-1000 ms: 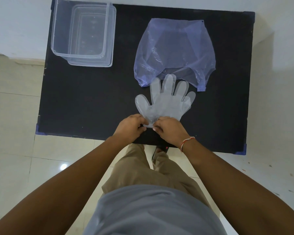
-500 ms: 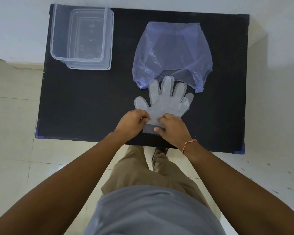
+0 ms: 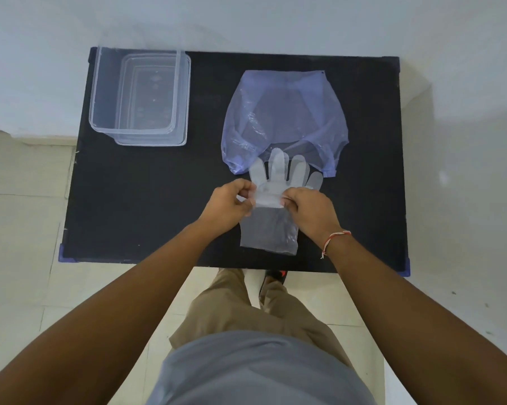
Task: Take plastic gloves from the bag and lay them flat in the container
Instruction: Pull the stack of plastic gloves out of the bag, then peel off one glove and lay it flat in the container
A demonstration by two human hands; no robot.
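A stack of clear plastic gloves [image 3: 280, 173] lies on the black table, fingers pointing toward a pale purple plastic bag [image 3: 284, 118] behind it. My left hand [image 3: 227, 207] and my right hand [image 3: 312, 213] each pinch one side of the glove cuff. A single thin glove [image 3: 268, 233] hangs peeled back from the stack toward me, between my hands. A clear rectangular container [image 3: 138, 96] stands at the table's far left corner with nothing visible in it.
The black table [image 3: 147, 200] has blue corner caps and stands against a white wall. Pale floor tiles surround it. The container and the bag sit about a hand's width apart.
My hands have lifted and moved away from the near edge, peeling one glove off the stack. Its cuff now hangs toward me.
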